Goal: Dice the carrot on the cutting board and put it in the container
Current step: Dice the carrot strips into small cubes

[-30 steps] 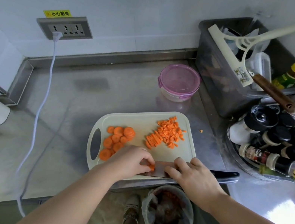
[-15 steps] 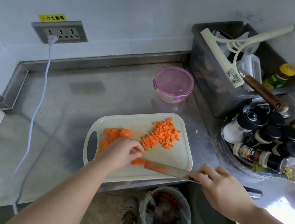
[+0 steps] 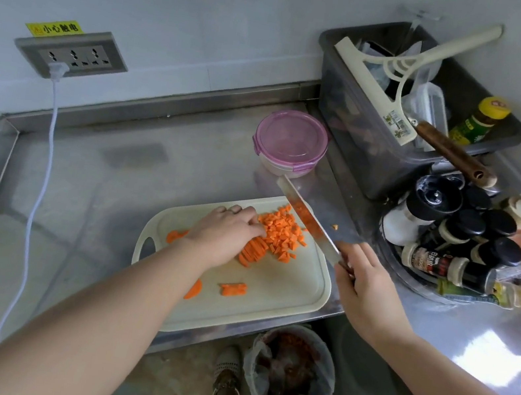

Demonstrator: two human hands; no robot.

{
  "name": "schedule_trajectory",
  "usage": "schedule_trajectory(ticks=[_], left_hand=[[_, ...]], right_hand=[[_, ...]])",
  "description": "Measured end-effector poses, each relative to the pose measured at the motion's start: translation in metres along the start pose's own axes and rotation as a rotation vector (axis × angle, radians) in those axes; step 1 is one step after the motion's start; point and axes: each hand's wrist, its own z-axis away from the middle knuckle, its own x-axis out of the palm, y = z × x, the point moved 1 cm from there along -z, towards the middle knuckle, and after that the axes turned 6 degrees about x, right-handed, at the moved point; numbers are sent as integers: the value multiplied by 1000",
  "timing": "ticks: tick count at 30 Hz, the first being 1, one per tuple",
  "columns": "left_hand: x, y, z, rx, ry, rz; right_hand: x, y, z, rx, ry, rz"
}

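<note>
My left hand [image 3: 228,231] lies palm down, fingers extended rightward. My right hand [image 3: 367,285], near right of it, grips the knife [image 3: 312,222] handle.

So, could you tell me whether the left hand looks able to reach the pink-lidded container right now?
Probably yes, with care: the left hand rests on the carrot, and only bare counter lies before the container, but the raised knife tip hovers near that path.

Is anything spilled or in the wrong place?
One small carrot bit sits past the cutting board's right edge by the knife, away from the diced pile. Orange bits also cling to the blade.
</note>
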Motion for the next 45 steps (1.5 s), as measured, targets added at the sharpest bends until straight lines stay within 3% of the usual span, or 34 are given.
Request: schedule_trajectory(ticks=[45], left_hand=[[-13, 5, -24, 160, -205, -302]], right_hand=[[14, 2, 2, 23, -30, 43]])
